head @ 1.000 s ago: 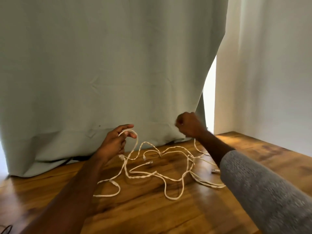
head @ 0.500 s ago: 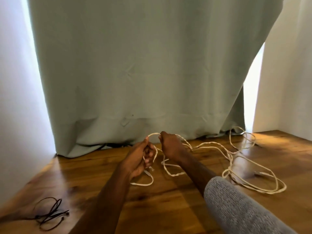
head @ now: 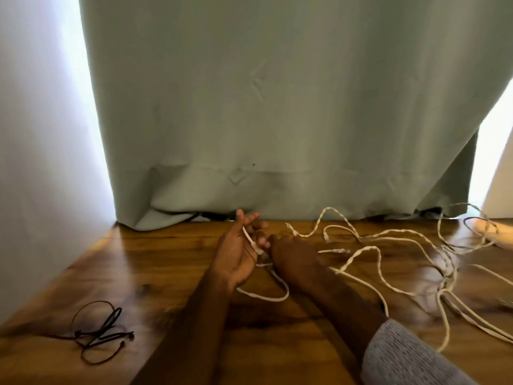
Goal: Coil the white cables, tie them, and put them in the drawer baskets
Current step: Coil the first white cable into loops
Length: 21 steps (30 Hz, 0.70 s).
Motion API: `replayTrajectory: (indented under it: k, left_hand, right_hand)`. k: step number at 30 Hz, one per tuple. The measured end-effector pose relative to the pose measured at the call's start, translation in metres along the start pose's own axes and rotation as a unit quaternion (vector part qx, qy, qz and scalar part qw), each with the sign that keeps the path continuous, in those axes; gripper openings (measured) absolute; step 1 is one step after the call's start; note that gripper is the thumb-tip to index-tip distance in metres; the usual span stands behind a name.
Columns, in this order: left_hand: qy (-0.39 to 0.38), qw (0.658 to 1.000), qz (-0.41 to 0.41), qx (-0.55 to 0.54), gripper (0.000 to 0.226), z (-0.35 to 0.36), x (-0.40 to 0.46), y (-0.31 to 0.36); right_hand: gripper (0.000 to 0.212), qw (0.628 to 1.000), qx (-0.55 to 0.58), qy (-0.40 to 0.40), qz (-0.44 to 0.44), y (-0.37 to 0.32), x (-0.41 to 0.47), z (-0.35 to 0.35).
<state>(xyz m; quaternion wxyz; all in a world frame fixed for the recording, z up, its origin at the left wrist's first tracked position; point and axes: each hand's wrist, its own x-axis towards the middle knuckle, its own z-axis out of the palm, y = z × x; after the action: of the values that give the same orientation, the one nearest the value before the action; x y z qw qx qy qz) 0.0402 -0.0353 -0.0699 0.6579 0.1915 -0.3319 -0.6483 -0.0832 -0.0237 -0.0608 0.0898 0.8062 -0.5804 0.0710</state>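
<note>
Starting the first coil, the open left hand (head: 236,257) cradles the braided white cables (head: 361,250) while the right hand (head: 291,255), grip hidden, must next wrap loops.

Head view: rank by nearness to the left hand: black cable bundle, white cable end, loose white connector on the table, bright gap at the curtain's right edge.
1. white cable end, lying across the left hand's open palm
2. loose white connector, on the table right of both hands
3. black cable bundle, near left of the table
4. bright gap, far right, behind the curtain
</note>
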Motion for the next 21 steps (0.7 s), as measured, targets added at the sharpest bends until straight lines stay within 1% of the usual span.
replayTrajectory:
  k: [3, 5, 8, 11, 13, 15, 17, 19, 21]
  left_hand:
    - [0.014, 1.0, 0.001, 0.018, 0.043, 0.002, -0.001, 0.001]
    - [0.025, 0.999, 0.006, 0.031, 0.043, 0.003, -0.003, 0.001]
    - [0.035, 0.999, 0.021, 0.033, 0.038, 0.001, -0.003, 0.004]
    - [0.046, 0.998, 0.038, 0.016, 0.037, -0.001, -0.003, 0.009]
    - [0.049, 0.997, 0.043, 0.031, 0.036, 0.0, -0.004, 0.01]
    - [0.06, 0.993, 0.044, 0.092, 0.037, -0.001, -0.005, 0.009]
    - [0.071, 0.981, 0.039, 0.175, 0.04, -0.003, -0.006, 0.008]
    - [0.068, 0.966, 0.027, 0.249, 0.041, -0.006, -0.006, 0.007]
    - [0.054, 0.942, 0.034, 0.331, 0.043, -0.007, -0.008, 0.01]
  right_hand:
    - [0.032, 0.997, -0.059, -0.035, -0.03, -0.008, -0.004, -0.005]
    - [0.031, 0.995, -0.074, -0.034, -0.052, -0.014, -0.008, -0.003]
    - [0.032, 0.993, -0.078, -0.005, -0.088, -0.018, -0.014, -0.005]
    - [0.031, 0.986, -0.076, 0.028, -0.146, -0.017, -0.018, -0.005]
    - [0.029, 0.981, -0.049, 0.053, -0.178, -0.015, -0.02, -0.007]
    - [0.027, 0.976, -0.01, 0.09, -0.198, -0.013, -0.02, -0.009]
    - [0.023, 0.967, 0.024, 0.127, -0.221, -0.008, -0.018, -0.011]
    - [0.026, 0.958, 0.059, 0.143, -0.24, 0.0, -0.015, -0.011]
    - [0.03, 0.953, 0.088, 0.156, -0.246, 0.009, -0.012, -0.009]
